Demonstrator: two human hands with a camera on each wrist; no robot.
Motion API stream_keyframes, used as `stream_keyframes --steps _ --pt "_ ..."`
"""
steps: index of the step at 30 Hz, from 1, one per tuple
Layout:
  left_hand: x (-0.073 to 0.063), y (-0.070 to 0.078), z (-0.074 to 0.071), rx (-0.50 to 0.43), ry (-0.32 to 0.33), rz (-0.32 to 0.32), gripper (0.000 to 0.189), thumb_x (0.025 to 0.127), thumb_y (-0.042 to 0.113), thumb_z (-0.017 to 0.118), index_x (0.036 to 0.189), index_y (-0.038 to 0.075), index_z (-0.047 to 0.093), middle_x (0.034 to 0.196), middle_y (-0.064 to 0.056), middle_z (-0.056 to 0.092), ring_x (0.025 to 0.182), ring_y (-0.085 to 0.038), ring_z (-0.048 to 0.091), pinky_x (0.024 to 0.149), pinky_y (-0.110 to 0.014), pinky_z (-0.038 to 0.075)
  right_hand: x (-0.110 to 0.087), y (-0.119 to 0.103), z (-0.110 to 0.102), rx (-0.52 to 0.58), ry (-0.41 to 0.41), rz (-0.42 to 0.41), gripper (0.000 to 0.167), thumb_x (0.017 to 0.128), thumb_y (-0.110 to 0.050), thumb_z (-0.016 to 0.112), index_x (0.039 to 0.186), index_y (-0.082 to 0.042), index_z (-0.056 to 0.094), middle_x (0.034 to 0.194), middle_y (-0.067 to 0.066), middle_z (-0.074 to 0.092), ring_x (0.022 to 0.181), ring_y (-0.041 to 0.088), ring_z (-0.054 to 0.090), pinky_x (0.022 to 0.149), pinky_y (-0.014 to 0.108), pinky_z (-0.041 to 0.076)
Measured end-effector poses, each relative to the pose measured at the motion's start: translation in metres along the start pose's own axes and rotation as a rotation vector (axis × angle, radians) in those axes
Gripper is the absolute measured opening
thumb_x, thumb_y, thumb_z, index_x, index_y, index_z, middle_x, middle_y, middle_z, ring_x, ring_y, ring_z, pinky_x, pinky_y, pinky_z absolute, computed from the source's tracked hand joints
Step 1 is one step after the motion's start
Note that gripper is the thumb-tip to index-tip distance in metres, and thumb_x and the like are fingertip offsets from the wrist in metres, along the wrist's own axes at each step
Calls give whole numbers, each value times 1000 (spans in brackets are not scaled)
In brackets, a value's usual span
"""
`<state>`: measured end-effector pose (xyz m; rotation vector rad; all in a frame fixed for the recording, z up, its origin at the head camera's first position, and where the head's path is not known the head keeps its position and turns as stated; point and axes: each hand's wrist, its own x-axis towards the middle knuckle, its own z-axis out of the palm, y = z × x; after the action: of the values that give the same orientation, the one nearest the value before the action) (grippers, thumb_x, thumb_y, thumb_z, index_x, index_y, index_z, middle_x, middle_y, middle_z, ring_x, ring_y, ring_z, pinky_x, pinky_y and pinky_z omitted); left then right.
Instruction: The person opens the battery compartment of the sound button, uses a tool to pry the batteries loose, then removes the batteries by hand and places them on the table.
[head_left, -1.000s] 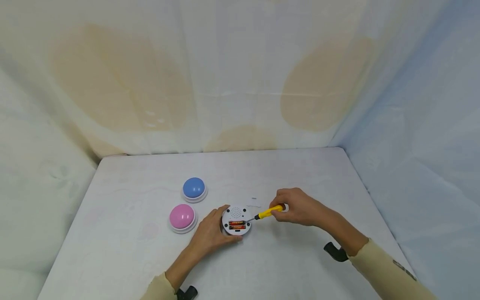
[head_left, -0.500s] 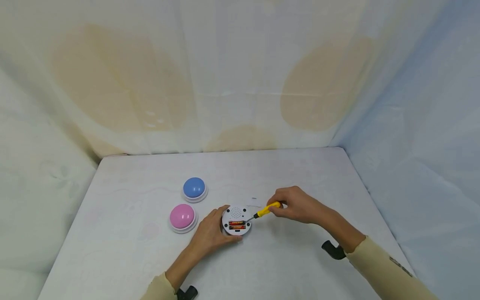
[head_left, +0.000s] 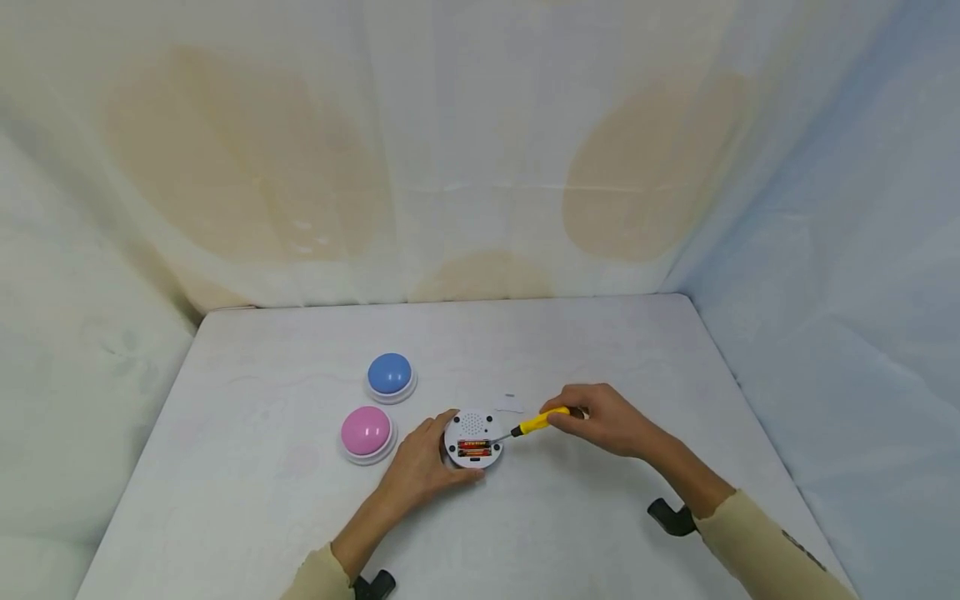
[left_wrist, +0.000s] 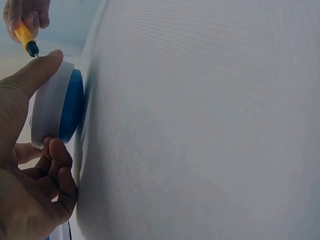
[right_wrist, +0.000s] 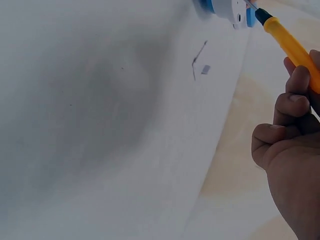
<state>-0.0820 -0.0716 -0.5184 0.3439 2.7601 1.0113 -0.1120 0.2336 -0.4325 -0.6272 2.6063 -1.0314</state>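
Observation:
A round white button device [head_left: 472, 425] lies upside down, its speaker holes and two red batteries [head_left: 474, 447] in the uncovered compartment facing up. Its blue dome [left_wrist: 73, 106] points down at the table in the left wrist view. My left hand [head_left: 422, 460] grips the device by its sides, thumb at the near edge and fingers round the far left. My right hand [head_left: 603, 419] pinches the yellow handle of a screwdriver [head_left: 542, 422]. The screwdriver slants down leftward, its tip at the right end of the batteries.
Left of the device stand a pink push button [head_left: 365, 431] and, behind it, a blue push button [head_left: 390, 374], both dome up. A thin white piece [head_left: 510, 404] with a small dark mark lies just behind the device on the white table [head_left: 600, 342].
My right hand with the screwdriver moved slightly left, then back to the right and a little lower. The screwdriver tip stays at the batteries. My left hand and the device hold still.

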Motion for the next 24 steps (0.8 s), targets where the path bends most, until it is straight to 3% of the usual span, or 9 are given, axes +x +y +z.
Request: stream_keyframes --steps 9,17,24 --pt "1 -1 0 -15 -5 -7 103 66 59 88 148 12 47 129 -12 61 114 -27 59 97 -48 49 -10 18 8 81 44 22 22 97 -34 67 112 -21 76 80 -6 58 71 14 49 61 24 41" --pt "1 -2 -1 -23 3 6 104 65 59 88 147 10 47 129 -12 62 114 -27 60 97 -48 49 -16 28 12 136 15 71 26 99 -33 64 117 -17 75 88 1 62 72 13 50 62 24 43" --pt "2 -2 -2 -22 2 8 103 65 59 88 147 10 48 130 -11 62 115 -27 60 97 -48 49 -15 32 12 157 14 67 25 99 -32 64 117 -18 74 88 4 62 73 14 49 62 24 42"
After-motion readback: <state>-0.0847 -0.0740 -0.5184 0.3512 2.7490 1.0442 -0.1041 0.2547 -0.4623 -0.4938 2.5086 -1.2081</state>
